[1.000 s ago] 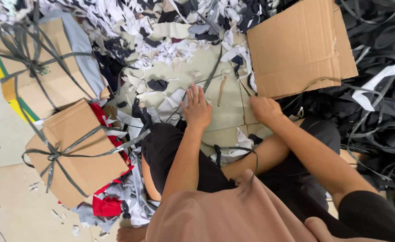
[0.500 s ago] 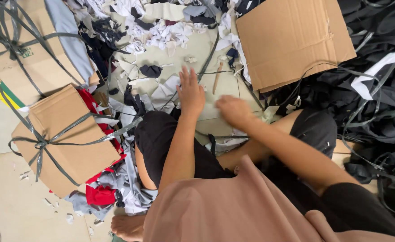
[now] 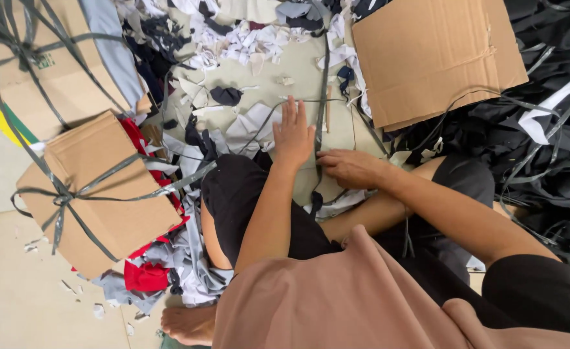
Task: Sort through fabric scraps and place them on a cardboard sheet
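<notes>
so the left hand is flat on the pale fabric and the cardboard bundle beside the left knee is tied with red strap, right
Not quite. The head view shows the cardboard bundle tied with dark grey strap, not red; the red is cloth poking out beneath it. The left hand does lie flat on the pale fabric.

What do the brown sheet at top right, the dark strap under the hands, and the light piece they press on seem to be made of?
Brown sheet: corrugated cardboard, matte, with creases and a torn edge. Strap: probably plastic packing band, thin, flat, slightly glossy. Light piece: likely beige fabric, dull and smooth, though it could be thin board. Left hand lies flat on it; right hand touches the strap.
</notes>
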